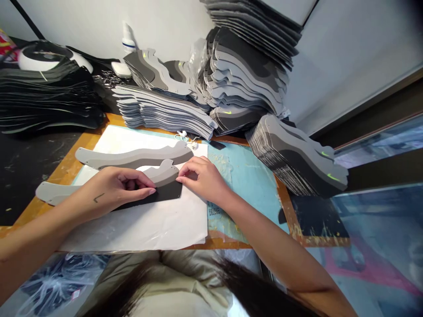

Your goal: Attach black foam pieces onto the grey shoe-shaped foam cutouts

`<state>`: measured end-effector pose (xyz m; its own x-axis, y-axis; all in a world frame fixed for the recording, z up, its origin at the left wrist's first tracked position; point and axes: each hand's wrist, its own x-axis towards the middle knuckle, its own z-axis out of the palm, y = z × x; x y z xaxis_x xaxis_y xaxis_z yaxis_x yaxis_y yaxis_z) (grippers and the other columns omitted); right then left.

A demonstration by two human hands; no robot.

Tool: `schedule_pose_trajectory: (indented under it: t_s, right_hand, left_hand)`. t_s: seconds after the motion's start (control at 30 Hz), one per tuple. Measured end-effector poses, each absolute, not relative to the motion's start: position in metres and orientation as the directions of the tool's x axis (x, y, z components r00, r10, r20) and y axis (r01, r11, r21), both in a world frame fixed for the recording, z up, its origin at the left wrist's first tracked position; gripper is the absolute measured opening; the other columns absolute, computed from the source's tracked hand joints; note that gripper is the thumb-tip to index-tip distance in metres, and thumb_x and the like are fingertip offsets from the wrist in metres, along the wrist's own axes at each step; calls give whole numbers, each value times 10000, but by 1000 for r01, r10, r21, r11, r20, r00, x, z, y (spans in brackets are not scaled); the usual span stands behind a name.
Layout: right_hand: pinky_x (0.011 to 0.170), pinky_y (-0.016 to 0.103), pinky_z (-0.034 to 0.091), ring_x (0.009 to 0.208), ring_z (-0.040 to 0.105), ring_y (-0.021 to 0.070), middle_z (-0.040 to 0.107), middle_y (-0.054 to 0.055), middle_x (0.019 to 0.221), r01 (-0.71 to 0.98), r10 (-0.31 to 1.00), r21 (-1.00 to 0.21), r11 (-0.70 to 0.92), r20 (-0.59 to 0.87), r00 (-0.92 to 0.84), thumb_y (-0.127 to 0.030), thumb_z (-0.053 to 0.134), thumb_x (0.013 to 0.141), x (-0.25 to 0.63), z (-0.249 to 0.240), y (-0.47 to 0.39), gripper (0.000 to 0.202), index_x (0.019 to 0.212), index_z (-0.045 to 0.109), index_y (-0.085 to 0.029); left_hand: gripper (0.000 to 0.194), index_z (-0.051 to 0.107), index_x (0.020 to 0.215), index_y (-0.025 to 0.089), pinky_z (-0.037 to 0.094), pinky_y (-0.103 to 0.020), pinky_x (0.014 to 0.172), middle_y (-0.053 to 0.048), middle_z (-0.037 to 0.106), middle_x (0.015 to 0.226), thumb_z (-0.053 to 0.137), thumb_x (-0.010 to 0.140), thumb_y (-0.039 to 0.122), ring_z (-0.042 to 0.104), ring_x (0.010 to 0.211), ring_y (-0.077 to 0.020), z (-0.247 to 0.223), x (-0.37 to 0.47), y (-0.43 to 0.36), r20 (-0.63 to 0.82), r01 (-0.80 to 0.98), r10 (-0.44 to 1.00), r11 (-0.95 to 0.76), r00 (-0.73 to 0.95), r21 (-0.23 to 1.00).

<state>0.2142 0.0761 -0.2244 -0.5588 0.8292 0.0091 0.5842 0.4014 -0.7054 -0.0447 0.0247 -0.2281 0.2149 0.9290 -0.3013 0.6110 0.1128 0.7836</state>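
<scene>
On white paper [165, 224] lies a long, wavy layered piece [168, 189], light grey along its upper edge and black below. My left hand [115, 189] lies over its middle, thumb and fingertips pinched on the piece. At the right end, my right hand [201, 178] pinches the edge between thumb and forefinger. Just behind sits another wavy grey piece [139, 157], flat on the paper. My left hand and wrist hide part of the near piece, whose light grey left end shows beyond them.
Stacks of grey pieces [165, 110] stand behind the paper, with a tall stack [247, 75] beyond. Another stack [294, 158] leans at the right. Black pieces [49, 97] are piled at the left. A white bottle [128, 40] and white earphones [194, 144] are also in view.
</scene>
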Motion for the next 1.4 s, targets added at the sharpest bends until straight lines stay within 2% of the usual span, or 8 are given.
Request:
schedule_pose_trajectory:
  t_s: [0.13,0.27,0.4,0.53,0.77,0.93,1.23,1.4]
  right_hand:
    - [879,48,285,973,411,-62,502,23,1100,601,854,-664,445,114,-508,-36,568,959,221,-225,81,254,1163,713,-80]
    - [932,68,275,985,399,-44,506,28,1074,611,858,-621,492,226,-461,-122,594,1006,225,-222,82,169,1108,720,-76]
    - [878,91,224,890,326,-30,505,25,958,639,836,-605,474,81,-543,-279,699,1008,213,-219,74,203,1056,720,-84]
    - [848,95,183,892,295,-18,508,19,970,694,818,-576,433,-72,-571,-290,710,1007,204,-218,70,211,1084,708,-93]
    - [891,94,197,928,306,-10,506,36,993,613,738,-532,584,34,-673,-366,654,1049,209,-220,71,293,1055,721,-81]
    - [840,100,174,899,286,-7,500,37,1034,534,578,-472,702,-61,-814,-377,628,1066,205,-220,68,310,1108,704,-79]
    - [859,115,177,904,260,27,485,67,1057,668,681,-312,676,-82,-728,-450,620,1065,189,-218,55,417,1079,670,-37]
    - [896,125,188,960,277,57,469,96,1026,630,642,-229,742,-29,-766,-471,546,1103,188,-226,49,456,1049,670,-36]
  left_hand:
    - [596,781,933,134,328,-223,528,-50,589,668,680,719,681,443,626,-137,-223,-42,25,-335,611,920,149,203,777]
    - [580,778,942,131,339,-220,541,-58,615,709,682,743,667,449,641,-134,-225,-42,25,-309,604,927,123,213,787]
    - [525,776,930,125,293,-207,505,-32,577,647,686,782,621,399,588,-109,-226,-42,26,-259,585,933,69,248,808]
    - [509,771,947,119,282,-199,500,-23,584,651,694,792,598,396,585,-101,-223,-41,26,-256,582,929,57,266,811]
    - [506,761,978,92,259,-196,503,-18,589,662,686,832,570,390,595,-93,-220,-43,25,-254,546,907,31,337,837]
    - [511,766,998,103,313,-188,539,-38,649,733,712,831,583,461,653,-105,-221,-44,27,-239,519,910,31,339,854]
    - [480,769,915,140,341,-214,529,-48,662,715,705,799,601,546,632,-133,-228,-48,31,-170,546,929,-41,330,837]
    - [482,758,886,137,357,-222,540,-50,671,711,689,790,603,558,633,-138,-227,-44,28,-150,532,931,-54,332,845]
